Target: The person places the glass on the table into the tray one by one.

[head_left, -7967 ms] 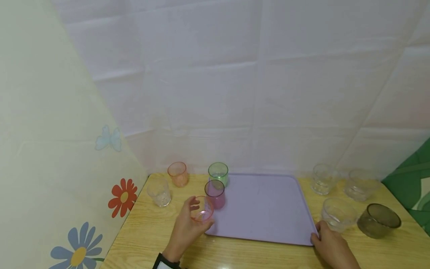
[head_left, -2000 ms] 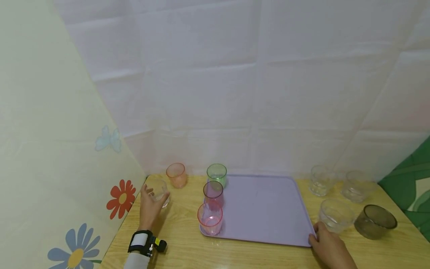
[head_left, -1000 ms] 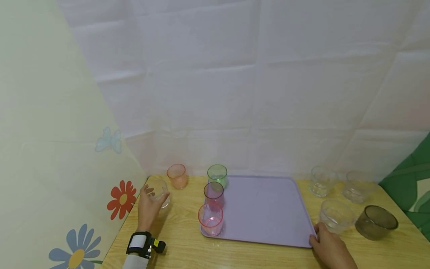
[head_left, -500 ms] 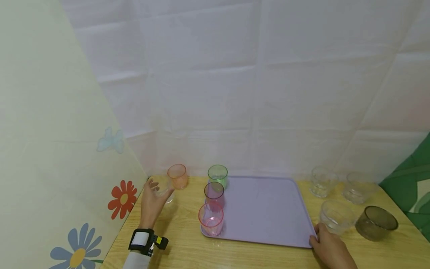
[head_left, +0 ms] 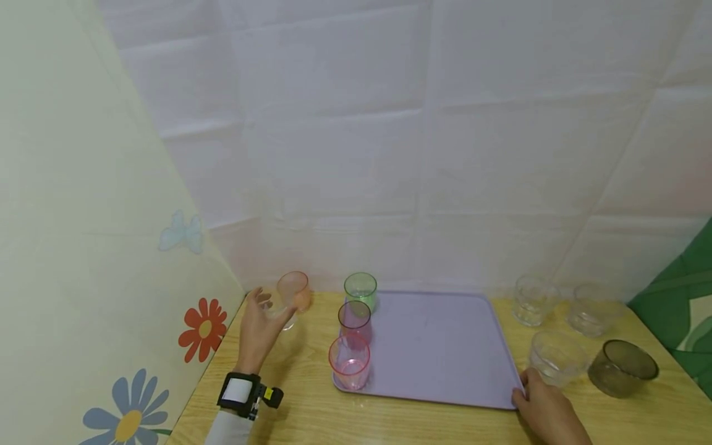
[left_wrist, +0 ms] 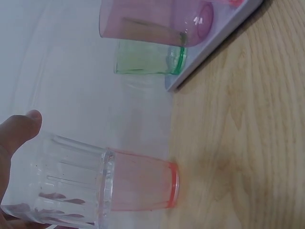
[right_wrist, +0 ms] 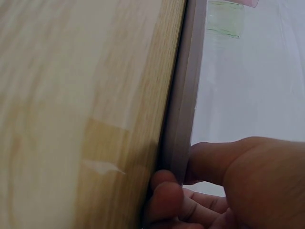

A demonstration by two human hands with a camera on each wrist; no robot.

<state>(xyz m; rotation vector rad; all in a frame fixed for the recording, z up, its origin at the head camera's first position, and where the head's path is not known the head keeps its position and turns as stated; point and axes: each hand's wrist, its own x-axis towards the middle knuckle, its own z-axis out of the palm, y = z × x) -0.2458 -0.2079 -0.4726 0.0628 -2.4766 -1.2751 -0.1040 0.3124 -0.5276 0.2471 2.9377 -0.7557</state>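
My left hand [head_left: 259, 334] grips a clear drinking glass [left_wrist: 71, 183] round its side, thumb opposite the fingers. In the left wrist view the glass is raised off the table, in front of an orange cup [left_wrist: 143, 183]. My right hand [head_left: 547, 405] pinches the front right corner of a purple tray [head_left: 439, 346], thumb and fingers on either side of its rim in the right wrist view. Along the tray's left side stand a green cup [head_left: 360, 287], a purple cup [head_left: 356, 327] and a pink cup [head_left: 350, 364].
Right of the tray are a clear glass [head_left: 531, 306], a clear bowl-like cup [head_left: 589, 315], a clear bowl [head_left: 556, 361] and a smoky dark bowl [head_left: 623, 371]. A white sheet [head_left: 423, 154] hangs behind the wooden table [head_left: 311, 414].
Earlier my left hand placed the pink cup at the tray's front left, then took the clear glass at the far left. It has since lifted the glass and moved right. My right hand stays put.
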